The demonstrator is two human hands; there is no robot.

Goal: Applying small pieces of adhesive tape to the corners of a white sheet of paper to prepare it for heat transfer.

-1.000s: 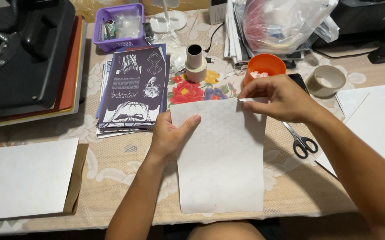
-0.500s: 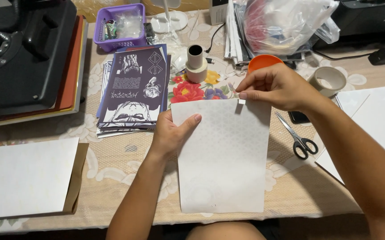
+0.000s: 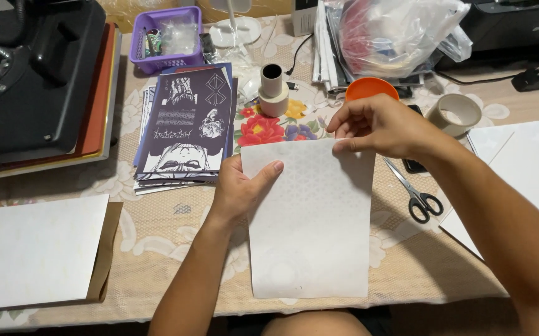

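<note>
You are holding a thin white sheet (image 3: 310, 218) lying flat at the table's (image 3: 176, 236) near edge. Your left hand (image 3: 238, 190) is pressing its left edge, thumb on top; your right hand (image 3: 378, 127) is pinching the far right corner. It is looking light, limp and easily creased, so grip by the edges.

The top right corner of the sheet (image 3: 312, 218) was covered by the right hand (image 3: 378, 127), and part of its left edge by the left hand (image 3: 239, 191). Most of the orange cup (image 3: 371, 88) was hidden behind the right hand. The press (image 3: 29, 74) was cut off by the top and left edges. The contents of the plastic bag (image 3: 400, 34) were blurred and could not be told. The lower prints in the stack (image 3: 185, 127) were concealed by the top one.
</note>
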